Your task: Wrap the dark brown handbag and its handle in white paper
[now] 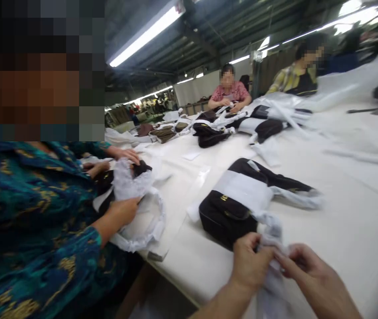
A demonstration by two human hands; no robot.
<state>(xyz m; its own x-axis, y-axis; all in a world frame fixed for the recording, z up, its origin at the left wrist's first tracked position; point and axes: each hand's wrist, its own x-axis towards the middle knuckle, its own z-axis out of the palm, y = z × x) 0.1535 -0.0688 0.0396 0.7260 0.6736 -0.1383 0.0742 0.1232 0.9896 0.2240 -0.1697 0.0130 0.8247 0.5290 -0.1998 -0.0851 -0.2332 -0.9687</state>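
Grip of left hand (pixel 249 260), right hand (pixel 308 266) pinched on white wrap (pixel 271 228), angled inward beside black bag (pixel 217 215).

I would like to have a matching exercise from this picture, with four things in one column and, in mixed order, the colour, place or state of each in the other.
Column one
1. Black bag in the foreground
2. White band
3. Nearest co-worker's sleeve
4. Camera wearer's left hand

Column two
A. Teal with gold patches
B. Gripping white wrapping
C. Lying on the white table
D. Across the middle of the bag

Right pairs: 1-C, 2-D, 3-A, 4-B
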